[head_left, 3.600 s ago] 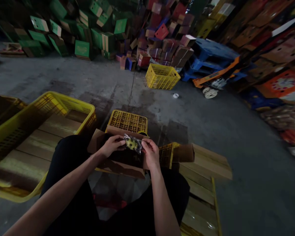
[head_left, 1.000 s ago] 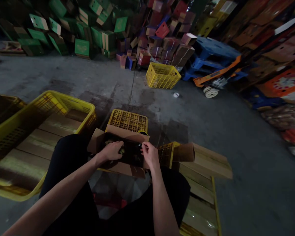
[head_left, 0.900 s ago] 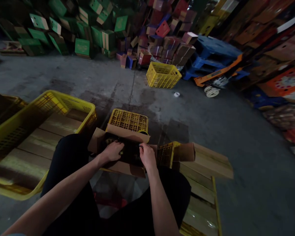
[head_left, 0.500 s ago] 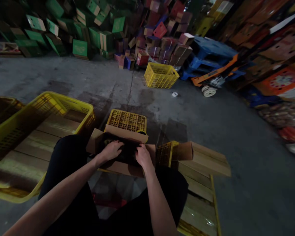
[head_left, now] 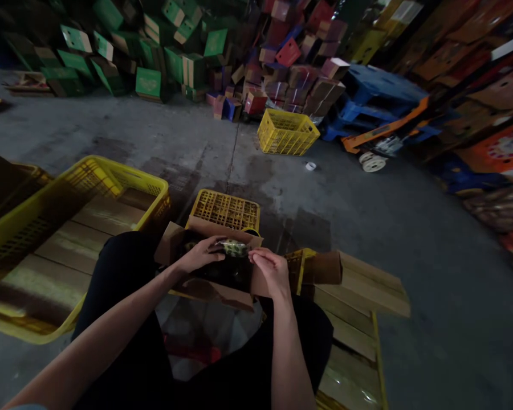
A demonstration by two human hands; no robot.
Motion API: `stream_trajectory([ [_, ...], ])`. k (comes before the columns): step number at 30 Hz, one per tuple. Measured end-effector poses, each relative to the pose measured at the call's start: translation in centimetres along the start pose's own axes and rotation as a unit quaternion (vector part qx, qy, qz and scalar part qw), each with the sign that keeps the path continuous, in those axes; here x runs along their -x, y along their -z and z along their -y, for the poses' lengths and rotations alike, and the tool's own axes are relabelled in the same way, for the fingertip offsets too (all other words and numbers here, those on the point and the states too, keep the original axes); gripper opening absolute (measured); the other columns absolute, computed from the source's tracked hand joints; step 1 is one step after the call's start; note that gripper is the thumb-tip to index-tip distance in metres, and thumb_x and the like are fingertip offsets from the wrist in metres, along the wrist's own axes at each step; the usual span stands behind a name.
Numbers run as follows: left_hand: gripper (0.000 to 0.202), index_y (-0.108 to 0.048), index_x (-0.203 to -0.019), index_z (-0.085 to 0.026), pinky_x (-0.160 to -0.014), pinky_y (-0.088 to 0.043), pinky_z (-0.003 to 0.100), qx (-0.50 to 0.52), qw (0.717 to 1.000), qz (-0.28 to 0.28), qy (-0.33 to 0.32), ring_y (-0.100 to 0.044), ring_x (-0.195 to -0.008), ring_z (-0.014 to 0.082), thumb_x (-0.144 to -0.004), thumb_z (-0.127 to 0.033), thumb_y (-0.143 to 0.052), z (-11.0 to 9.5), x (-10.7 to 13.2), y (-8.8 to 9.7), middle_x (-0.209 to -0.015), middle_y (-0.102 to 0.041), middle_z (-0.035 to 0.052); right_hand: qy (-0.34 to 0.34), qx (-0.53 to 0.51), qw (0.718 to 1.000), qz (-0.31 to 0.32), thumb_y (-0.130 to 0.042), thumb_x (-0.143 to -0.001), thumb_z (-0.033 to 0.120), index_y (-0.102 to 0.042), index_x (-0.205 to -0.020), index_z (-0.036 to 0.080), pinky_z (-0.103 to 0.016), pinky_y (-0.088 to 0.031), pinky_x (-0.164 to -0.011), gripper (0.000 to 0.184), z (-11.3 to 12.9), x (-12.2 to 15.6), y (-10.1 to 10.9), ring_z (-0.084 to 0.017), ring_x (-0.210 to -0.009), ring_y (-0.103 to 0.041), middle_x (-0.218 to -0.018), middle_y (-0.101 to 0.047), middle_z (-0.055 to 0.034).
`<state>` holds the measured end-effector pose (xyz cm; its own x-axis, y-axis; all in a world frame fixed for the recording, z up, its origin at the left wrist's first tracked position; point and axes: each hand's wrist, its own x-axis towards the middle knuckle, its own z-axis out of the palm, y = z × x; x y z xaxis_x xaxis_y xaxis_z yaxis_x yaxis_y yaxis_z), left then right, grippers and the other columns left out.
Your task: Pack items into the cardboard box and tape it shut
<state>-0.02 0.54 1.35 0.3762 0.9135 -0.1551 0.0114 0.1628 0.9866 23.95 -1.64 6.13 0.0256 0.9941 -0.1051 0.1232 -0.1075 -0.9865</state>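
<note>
I sit over an open brown cardboard box (head_left: 205,293) resting on an upturned yellow crate (head_left: 224,209). My left hand (head_left: 200,256) is closed on one end of a small shiny wrapped packet (head_left: 233,247), yellowish with dark spots, held just above the box. My right hand (head_left: 271,272) is at the packet's other end, fingers curled and pinched by it. The inside of the box is too dark to make out.
A large yellow crate (head_left: 89,182) holding flat cardboard sits at my left. Flattened cartons (head_left: 367,285) lie at my right. Across the concrete floor are another yellow crate (head_left: 286,132), a tape roll (head_left: 310,166), a pallet jack (head_left: 380,142) and heaps of green and red cartons (head_left: 154,57).
Both hands had lowered into the box and the earlier packet went out of sight. Now they have come up again with a wrapped packet between them.
</note>
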Motion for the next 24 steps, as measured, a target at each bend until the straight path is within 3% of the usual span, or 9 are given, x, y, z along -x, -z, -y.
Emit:
stream_trajectory([
  [6,0.059,-0.067,-0.129,-0.013,-0.108,-0.045,0.045,0.070,0.997,0.014,-0.014,-0.065,-0.118,0.0300,-0.080,-0.042,-0.080,-2.5,0.7,0.0,-0.127,-0.071,0.0120,-0.033,-0.125,0.991,-0.022,-0.078,-0.076,0.044,-0.075,-0.088,0.021,-0.034,-0.059,-0.075,0.026,0.3,0.1,-0.7,-0.019,-0.076,-0.068,-0.086,-0.073,-0.0042],
  [10,0.061,-0.065,-0.133,-0.015,-0.112,-0.042,0.045,0.108,0.993,0.051,-0.016,-0.061,-0.126,0.0306,-0.081,-0.043,-0.080,-2.8,0.9,0.0,-0.133,-0.068,0.0112,-0.043,-0.101,0.994,-0.016,-0.081,-0.074,0.044,-0.070,-0.100,0.024,-0.027,-0.055,-0.062,0.035,0.4,0.0,-1.0,-0.017,-0.074,-0.066,-0.091,-0.072,-0.0019],
  [13,0.065,-0.065,-0.135,-0.015,-0.108,-0.047,0.047,0.126,0.990,0.056,0.015,-0.060,-0.126,0.0326,-0.081,-0.048,-0.080,-2.6,0.9,0.1,-0.132,-0.069,0.0116,-0.044,-0.051,0.998,-0.014,-0.078,-0.075,0.047,-0.071,-0.093,0.021,-0.023,-0.049,-0.054,0.032,0.3,-0.2,-1.2,-0.017,-0.074,-0.065,-0.090,-0.072,-0.0030],
  [17,0.064,-0.067,-0.134,-0.016,-0.108,-0.047,0.047,0.091,0.996,0.009,0.014,-0.061,-0.125,0.0325,-0.084,-0.055,-0.074,-2.6,0.9,0.1,-0.133,-0.069,0.0102,-0.047,-0.045,0.998,-0.029,-0.076,-0.074,0.049,-0.071,-0.090,0.021,-0.023,-0.048,-0.052,0.032,-0.2,-0.4,-1.4,-0.017,-0.069,-0.063,-0.084,-0.071,-0.0021],
  [20,0.053,-0.075,-0.122,-0.017,-0.108,-0.047,0.040,0.024,0.997,-0.068,-0.025,-0.065,-0.118,0.0297,-0.083,-0.053,-0.076,-2.8,0.8,0.2,-0.124,-0.074,0.0074,-0.052,-0.045,0.997,-0.022,-0.076,-0.075,0.049,-0.071,-0.093,0.022,-0.024,-0.048,-0.052,0.033,-0.3,-0.5,-1.6,-0.016,-0.067,-0.062,-0.084,-0.071,-0.0019],
  [24,0.041,-0.082,-0.098,-0.016,-0.084,-0.055,0.031,-0.009,0.988,-0.148,-0.042,-0.071,-0.091,0.0248,-0.081,-0.053,-0.076,-2.8,0.7,0.3,-0.096,-0.080,0.0048,-0.050,-0.034,0.998,-0.020,-0.076,-0.075,0.051,-0.070,-0.095,0.024,-0.027,-0.049,-0.052,0.034,-0.3,-0.5,-2.0,-0.016,-0.061,-0.062,-0.081,-0.071,-0.0011],
])
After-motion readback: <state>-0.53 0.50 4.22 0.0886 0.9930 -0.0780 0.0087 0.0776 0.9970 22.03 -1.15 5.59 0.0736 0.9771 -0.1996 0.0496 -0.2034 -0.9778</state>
